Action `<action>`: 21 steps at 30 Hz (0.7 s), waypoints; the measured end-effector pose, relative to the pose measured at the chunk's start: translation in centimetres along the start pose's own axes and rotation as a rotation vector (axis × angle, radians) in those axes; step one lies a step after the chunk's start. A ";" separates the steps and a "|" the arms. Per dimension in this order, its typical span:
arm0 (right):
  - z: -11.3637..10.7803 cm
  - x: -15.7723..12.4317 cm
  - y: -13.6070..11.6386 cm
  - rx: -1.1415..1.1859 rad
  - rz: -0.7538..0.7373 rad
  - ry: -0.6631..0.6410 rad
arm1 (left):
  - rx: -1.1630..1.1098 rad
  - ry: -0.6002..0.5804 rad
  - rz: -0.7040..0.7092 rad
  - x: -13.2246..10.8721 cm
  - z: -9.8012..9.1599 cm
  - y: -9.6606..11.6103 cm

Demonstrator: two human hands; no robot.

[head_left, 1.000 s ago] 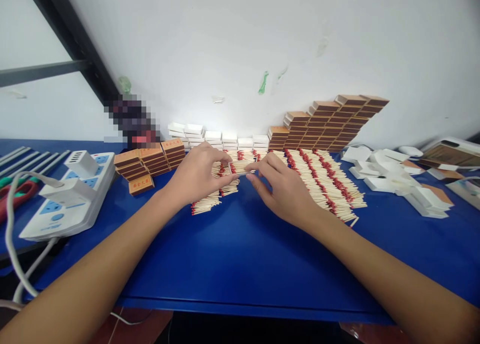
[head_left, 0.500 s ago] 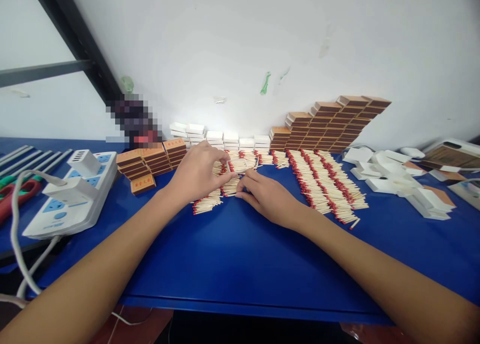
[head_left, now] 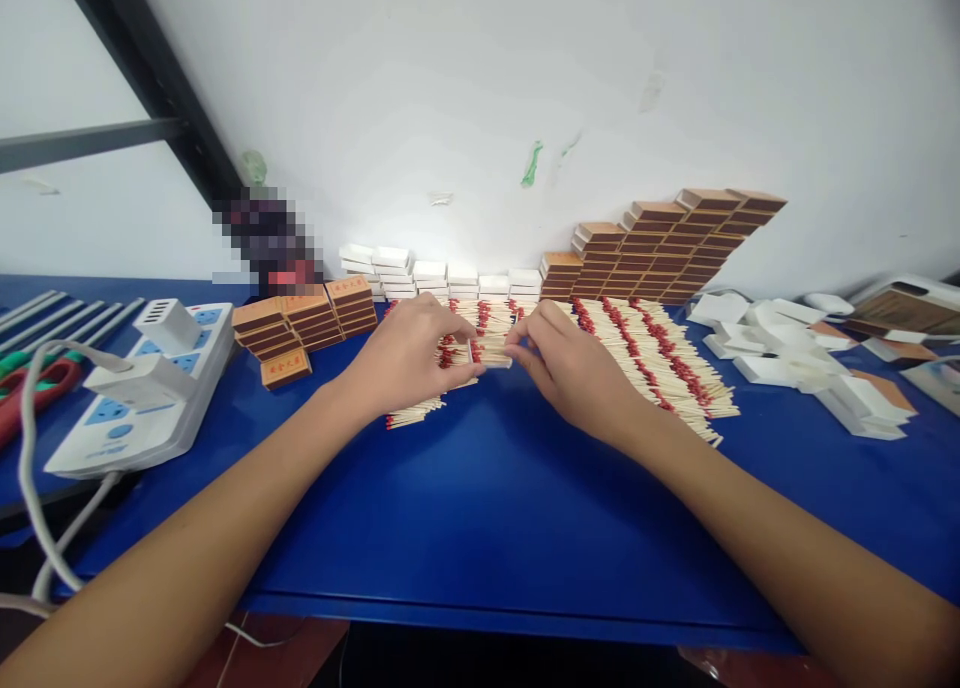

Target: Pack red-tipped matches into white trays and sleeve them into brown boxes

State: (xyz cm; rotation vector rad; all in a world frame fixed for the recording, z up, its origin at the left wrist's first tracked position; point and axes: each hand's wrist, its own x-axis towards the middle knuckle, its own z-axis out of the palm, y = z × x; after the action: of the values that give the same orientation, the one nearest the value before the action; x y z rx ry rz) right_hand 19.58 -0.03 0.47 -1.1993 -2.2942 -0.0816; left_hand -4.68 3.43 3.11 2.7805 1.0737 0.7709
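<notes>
My left hand [head_left: 409, 353] is closed, thumb and fingers gripping the left end of a small white matchbox tray [head_left: 495, 364]. Red-tipped matches lie in that tray, heads to the left. At the tray's right end, my right hand [head_left: 566, 358] has its fingertips pinched together; what is between them, if anything, is too small to make out. Loose matches [head_left: 415, 413] spread on the table under and behind my left hand. Larger rows of matches [head_left: 637, 358] lie just right of my right hand.
Filled-looking matchboxes [head_left: 667, 243] are stacked against the wall, with another stack [head_left: 289, 318] at the left. White trays [head_left: 431, 276] stand piled between them. Loose white trays [head_left: 772, 343] lie at the right. A power strip [head_left: 157, 388], cables and red-green handled tools [head_left: 45, 383] occupy the left.
My right hand has moved right and slightly up, away from my left thumb. My left hand, with the tray, has shifted slightly right and toward me; the tray's matches show more plainly.
</notes>
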 end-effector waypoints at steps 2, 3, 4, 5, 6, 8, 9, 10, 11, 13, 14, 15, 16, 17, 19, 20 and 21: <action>-0.1 0.1 0.2 -0.056 -0.001 0.021 | -0.043 -0.037 0.013 0.0 0.1 0.5; -0.1 0.1 0.3 -0.080 -0.005 0.018 | -0.055 -0.048 0.015 -0.1 0.1 0.6; -0.2 0.1 0.2 -0.098 -0.010 0.009 | -0.065 -0.050 0.017 -0.1 0.1 0.8; -0.2 0.1 0.2 -0.112 -0.017 -0.002 | -0.072 -0.047 0.018 -0.1 0.2 0.9; -0.2 0.0 0.1 -0.120 -0.023 -0.013 | -0.079 -0.042 0.019 0.0 0.2 0.9; -0.2 0.0 0.0 -0.122 -0.035 -0.030 | -0.086 -0.033 0.016 0.0 0.2 0.8; -0.2 -0.1 0.0 -0.117 -0.040 -0.035 | -0.085 -0.034 0.013 0.0 0.2 0.8; -0.3 -0.1 -0.1 -0.109 -0.044 -0.037 | -0.080 -0.033 0.011 0.0 0.2 0.7; -0.4 -0.1 -0.1 -0.099 -0.049 -0.034 | -0.077 -0.030 0.011 0.0 0.2 0.6; -0.5 -0.1 -0.2 -0.072 -0.057 -0.010 | -0.072 -0.014 0.015 0.0 0.1 0.5; -0.6 -0.1 -0.3 -0.056 -0.057 0.011 | -0.069 -0.002 0.015 0.0 0.1 0.4; -0.5 -0.2 -0.5 -0.035 -0.057 0.034 | -0.064 0.012 0.010 0.0 0.0 0.3; -0.5 -0.2 -0.6 -0.012 -0.056 0.055 | -0.053 0.026 0.001 0.0 -0.1 0.2; -0.3 -0.2 -0.8 0.012 -0.060 0.065 | -0.034 0.039 -0.014 0.0 -0.1 0.1; 0.2 -0.3 -1.3 0.046 -0.086 0.033 | 0.017 0.069 -0.052 0.0 -0.3 -0.2; 0.6 -0.4 -1.5 0.051 -0.107 -0.009 | 0.044 0.080 -0.074 0.1 -0.4 -0.3; 0.9 -0.4 -1.7 0.047 -0.129 -0.063 | 0.068 0.083 -0.093 0.1 -0.4 -0.5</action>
State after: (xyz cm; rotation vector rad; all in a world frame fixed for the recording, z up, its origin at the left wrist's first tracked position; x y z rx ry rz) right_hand 17.98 -1.07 -0.18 -1.0431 -2.4134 -0.0371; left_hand -5.08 3.81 3.43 2.7524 1.2569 0.8616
